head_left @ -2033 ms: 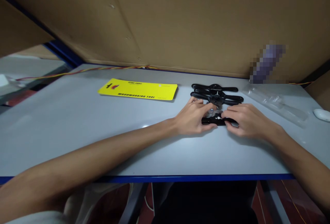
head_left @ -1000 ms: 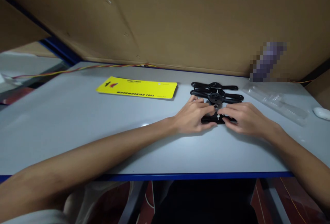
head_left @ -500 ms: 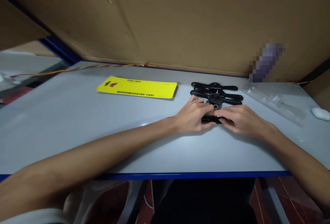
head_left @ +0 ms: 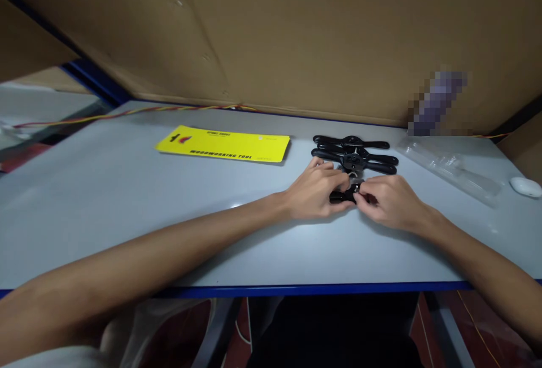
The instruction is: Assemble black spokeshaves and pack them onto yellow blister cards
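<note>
My left hand (head_left: 315, 192) is closed on a black spokeshave (head_left: 348, 194) lying low over the table, and its fingers cover much of the left handle. At the tool's middle, the thumb and fingertips of my right hand (head_left: 393, 201) pinch together by a small shiny metal part. What exactly sits between those fingertips is too small to make out. Just beyond my hands, several more black spokeshaves (head_left: 376, 167) lie in a stack, their handles pointing left and right. A bit of shiny metal shows between the stack and my left fingers.
A yellow card (head_left: 224, 143) printed "WOODWORKING TOOL" lies left of the stack. To the right are a clear plastic blister tray (head_left: 455, 173) and a white computer mouse (head_left: 525, 187). A cardboard wall (head_left: 296, 35) closes the back, with a blurred purple object (head_left: 438, 103) before it.
My right fingers have drawn in from the right handle into a tighter pinch at the spokeshave's middle, exposing more of its centre. My left hand keeps its hold.
</note>
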### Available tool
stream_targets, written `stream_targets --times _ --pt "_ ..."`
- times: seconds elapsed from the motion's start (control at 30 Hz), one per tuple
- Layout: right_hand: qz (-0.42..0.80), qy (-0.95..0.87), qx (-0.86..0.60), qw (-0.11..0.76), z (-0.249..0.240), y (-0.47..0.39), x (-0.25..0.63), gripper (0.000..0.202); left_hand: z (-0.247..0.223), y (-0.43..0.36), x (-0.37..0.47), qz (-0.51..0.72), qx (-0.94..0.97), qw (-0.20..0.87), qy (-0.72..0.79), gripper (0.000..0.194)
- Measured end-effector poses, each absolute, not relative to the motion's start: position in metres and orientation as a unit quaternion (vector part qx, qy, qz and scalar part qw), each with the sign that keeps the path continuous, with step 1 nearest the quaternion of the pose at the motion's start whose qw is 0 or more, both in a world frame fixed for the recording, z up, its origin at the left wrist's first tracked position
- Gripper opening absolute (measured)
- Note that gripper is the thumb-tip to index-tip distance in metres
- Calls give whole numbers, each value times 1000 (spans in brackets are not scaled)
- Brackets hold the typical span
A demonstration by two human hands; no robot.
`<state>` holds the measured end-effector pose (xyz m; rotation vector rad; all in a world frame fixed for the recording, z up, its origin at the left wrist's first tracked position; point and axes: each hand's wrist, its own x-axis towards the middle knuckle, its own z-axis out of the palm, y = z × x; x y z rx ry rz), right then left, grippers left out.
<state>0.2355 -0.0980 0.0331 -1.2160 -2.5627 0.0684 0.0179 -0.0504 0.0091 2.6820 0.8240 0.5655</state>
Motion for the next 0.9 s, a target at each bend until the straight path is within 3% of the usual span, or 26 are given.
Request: stream_targets --times 0.07,0.17,0.43,0.73,0.9 --pt "26 -911 -388 140 40 -96 243 20 9 -50 18 194 927 138 290 33" --pt "-11 -930 -346 123 47 -91 253 26 9 -51 18 195 927 137 291 34" --pt "-41 -930 -342 131 41 -86 255 17 10 -51 18 198 927 137 289 34" --pt "-131 -914 -366 114 33 -95 243 30 10 -50 19 199 922 137 302 37" --pt "-86 -919 -364 127 35 -91 248 30 9 -52 17 206 920 135 304 39"
